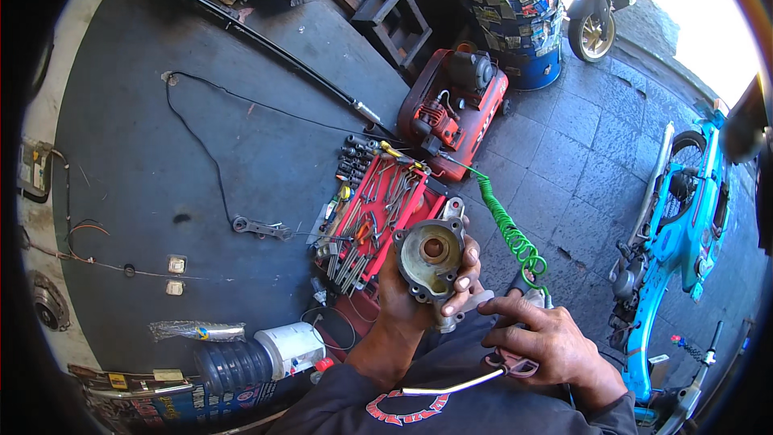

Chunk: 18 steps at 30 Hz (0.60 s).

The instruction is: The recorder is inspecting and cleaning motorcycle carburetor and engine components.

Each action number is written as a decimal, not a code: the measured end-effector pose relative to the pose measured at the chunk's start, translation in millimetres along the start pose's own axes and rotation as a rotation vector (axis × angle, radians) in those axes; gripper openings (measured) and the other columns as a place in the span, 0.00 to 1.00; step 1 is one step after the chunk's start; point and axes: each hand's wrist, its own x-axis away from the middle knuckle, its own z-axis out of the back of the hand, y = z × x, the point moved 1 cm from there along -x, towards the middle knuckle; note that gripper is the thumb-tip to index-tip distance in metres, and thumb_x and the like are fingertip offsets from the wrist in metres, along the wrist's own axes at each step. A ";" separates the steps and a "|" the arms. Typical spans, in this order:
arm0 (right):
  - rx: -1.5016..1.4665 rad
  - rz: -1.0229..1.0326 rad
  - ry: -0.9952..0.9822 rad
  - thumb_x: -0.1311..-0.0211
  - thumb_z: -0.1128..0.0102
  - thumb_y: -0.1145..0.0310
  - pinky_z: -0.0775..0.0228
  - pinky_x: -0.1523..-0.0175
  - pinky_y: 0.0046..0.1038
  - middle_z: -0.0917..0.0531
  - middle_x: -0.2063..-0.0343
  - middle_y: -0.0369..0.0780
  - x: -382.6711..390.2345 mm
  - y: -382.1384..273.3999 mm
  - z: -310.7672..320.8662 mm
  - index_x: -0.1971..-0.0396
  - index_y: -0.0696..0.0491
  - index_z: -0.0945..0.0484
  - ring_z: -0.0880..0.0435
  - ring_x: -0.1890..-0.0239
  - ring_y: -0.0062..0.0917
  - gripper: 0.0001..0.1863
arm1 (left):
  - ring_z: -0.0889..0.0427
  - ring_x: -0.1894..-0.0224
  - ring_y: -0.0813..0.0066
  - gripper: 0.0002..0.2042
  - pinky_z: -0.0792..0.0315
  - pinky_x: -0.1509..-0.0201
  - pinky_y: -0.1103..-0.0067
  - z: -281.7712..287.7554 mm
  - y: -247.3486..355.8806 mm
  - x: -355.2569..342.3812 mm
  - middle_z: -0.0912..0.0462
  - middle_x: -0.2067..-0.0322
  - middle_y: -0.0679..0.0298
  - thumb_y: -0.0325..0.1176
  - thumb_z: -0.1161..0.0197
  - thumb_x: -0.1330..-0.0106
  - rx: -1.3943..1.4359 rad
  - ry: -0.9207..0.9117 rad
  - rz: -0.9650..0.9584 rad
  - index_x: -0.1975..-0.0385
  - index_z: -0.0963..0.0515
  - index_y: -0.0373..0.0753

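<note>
My left hand (394, 300) is wrapped round a cast metal housing (412, 262), its round hollow and bolt-hole flange facing up. A small lug stands out at its top. In my right hand (555, 340) is an air blow gun (517, 364) with a dull reddish body. Its thin bent nozzle (441, 391) points left, below the housing and apart from it. Behind the right hand runs a green coiled air hose (511, 234). Between the two hands a pale flat piece (477, 301) shows; I cannot make out what it is.
Ahead stands a red tool tray (427, 208) full of wrenches and pliers. Beyond it are a red air compressor (475, 125) and a blue drum (538, 68). A light-blue motorcycle frame (656, 306) stands at right. At lower left lies a water dispenser with a dark bottle (233, 366).
</note>
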 end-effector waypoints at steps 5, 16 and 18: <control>0.017 -0.016 0.050 0.54 0.25 0.67 0.18 0.60 0.35 0.18 0.48 0.40 2.8 0.3 1.3 0.59 0.48 0.17 0.12 0.58 0.36 0.19 | 0.24 0.59 0.58 0.37 0.17 0.74 0.74 -2.2 0.2 -1.8 0.31 0.50 0.45 0.56 0.49 0.26 0.133 -0.032 0.055 0.30 0.45 0.31; 0.107 -0.141 0.220 0.58 0.20 0.63 0.22 0.62 0.36 0.16 0.72 0.40 17.9 9.8 1.2 0.61 0.53 0.18 0.13 0.68 0.37 0.22 | 0.21 0.64 0.59 0.34 0.17 0.72 0.73 -10.6 -7.4 -0.9 0.30 0.50 0.45 0.54 0.53 0.24 0.144 0.035 0.024 0.31 0.44 0.28; 0.161 -0.192 0.265 0.56 0.21 0.64 0.24 0.66 0.37 0.16 0.76 0.40 18.9 8.7 0.7 0.64 0.54 0.18 0.14 0.72 0.38 0.19 | 0.20 0.68 0.59 0.34 0.17 0.70 0.70 -12.6 -10.5 2.7 0.28 0.52 0.46 0.55 0.57 0.23 0.098 0.141 -0.004 0.33 0.41 0.27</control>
